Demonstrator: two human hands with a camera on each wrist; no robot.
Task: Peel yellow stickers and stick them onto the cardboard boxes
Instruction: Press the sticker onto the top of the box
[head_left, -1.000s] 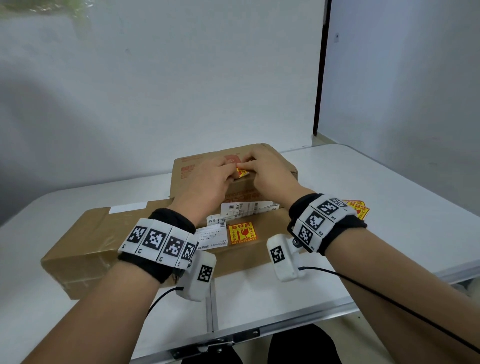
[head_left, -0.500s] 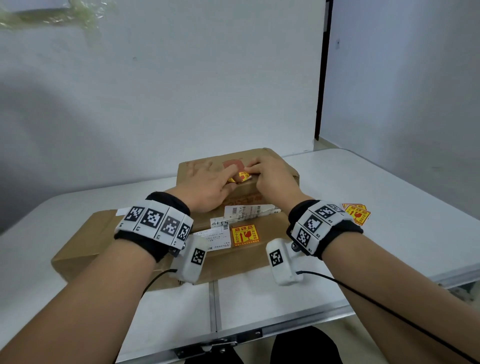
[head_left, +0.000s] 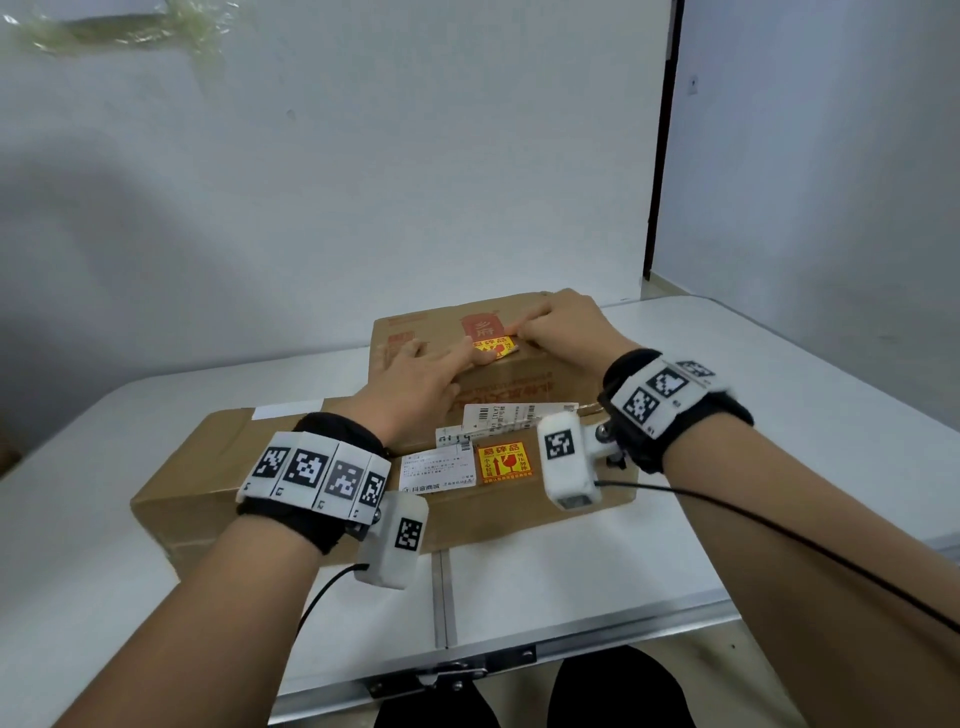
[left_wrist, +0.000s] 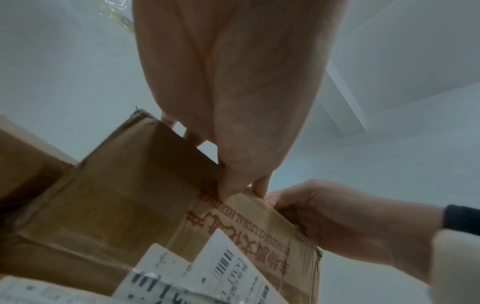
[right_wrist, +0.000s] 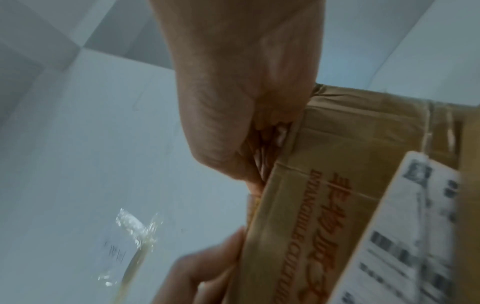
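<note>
Yellow sticker (head_left: 493, 347) sits on top of the upper cardboard box (head_left: 426, 327), centre frame in the head view, just below the red printed logo (head_left: 482, 327) and close to the box's near top edge. Your left hand (head_left: 415, 382) lies flat on that box top, fingers straight, fingertips pressing the sticker's lower left part. Your right hand (head_left: 566, 330) comes in from the right with fingers curled; its fingertips (head_left: 519, 328) touch the sticker's upper right edge, but I can't tell if they pinch it or just press it down. Both hands are close together, nearly meeting over the sticker. In the left wrist view your left hand (left_wrist: 233, 82) fills the upper centre, fingers reaching over the box edge (left_wrist: 207, 156), right hand (left_wrist: 337, 222) at lower right against the same edge. Right wrist view is blurred; it shows your right hand (right_wrist: 246, 102) on the box rim, sticker not visible. The upper box rests on a lower cardboard box (head_left: 208, 467), lower centre, which carries white shipping labels (head_left: 439, 473) and a second yellow sticker (head_left: 504, 461) already stuck flat on it. Both boxes stand on a white folding table (head_left: 571, 587).
</note>
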